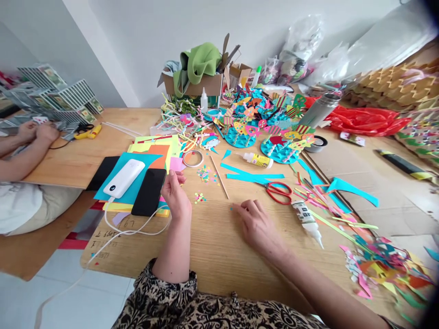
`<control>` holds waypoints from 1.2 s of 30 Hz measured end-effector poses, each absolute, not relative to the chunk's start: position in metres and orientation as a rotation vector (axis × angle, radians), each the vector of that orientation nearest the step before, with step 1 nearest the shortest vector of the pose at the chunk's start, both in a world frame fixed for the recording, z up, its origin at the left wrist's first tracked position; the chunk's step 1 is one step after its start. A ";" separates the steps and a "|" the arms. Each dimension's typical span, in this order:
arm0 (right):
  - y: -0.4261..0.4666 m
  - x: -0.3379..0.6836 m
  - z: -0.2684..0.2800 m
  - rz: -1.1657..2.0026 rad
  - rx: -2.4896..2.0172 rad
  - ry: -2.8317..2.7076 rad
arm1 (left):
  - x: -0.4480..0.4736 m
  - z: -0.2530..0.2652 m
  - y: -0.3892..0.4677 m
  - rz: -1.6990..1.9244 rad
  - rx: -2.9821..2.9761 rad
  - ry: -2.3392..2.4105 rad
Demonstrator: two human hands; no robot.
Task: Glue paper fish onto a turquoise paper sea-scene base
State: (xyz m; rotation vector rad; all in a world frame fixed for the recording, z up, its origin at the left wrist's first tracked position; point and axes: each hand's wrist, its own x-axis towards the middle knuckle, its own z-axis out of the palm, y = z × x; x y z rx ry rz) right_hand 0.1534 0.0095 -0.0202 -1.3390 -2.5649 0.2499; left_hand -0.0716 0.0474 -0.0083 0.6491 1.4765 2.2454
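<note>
My left hand is raised beside a black phone, its fingers pressed together; anything between them is too small to make out. Low over the wooden table, my right hand has its fingers curled into a pinch. A tiny blue paper bit shows at those fingertips, and I cannot tell whether it is gripped or lying. Ahead of the hands lie a thin wooden stick and small piles of coloured paper dots. Red-handled scissors and a white glue bottle are right of my right hand.
A white power bank with a cable rests on coloured paper sheets. Blue paper strips, a yellow-labelled glue bottle, paper fish decorations and a steel flask stand farther back. Another person's hands work at left.
</note>
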 end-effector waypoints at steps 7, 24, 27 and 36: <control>-0.003 0.110 -0.024 0.076 -1.320 -2.727 | -0.074 -0.008 0.048 2.258 0.659 1.519; 0.019 0.060 -0.025 0.348 -1.247 -2.649 | -0.072 -0.012 0.049 2.228 0.638 1.548; 0.022 0.065 -0.016 0.344 -1.264 -2.591 | -0.072 -0.012 0.048 2.211 0.652 1.562; 0.004 0.232 0.008 -0.206 -1.840 -2.308 | -0.069 -0.012 0.048 2.164 0.707 1.587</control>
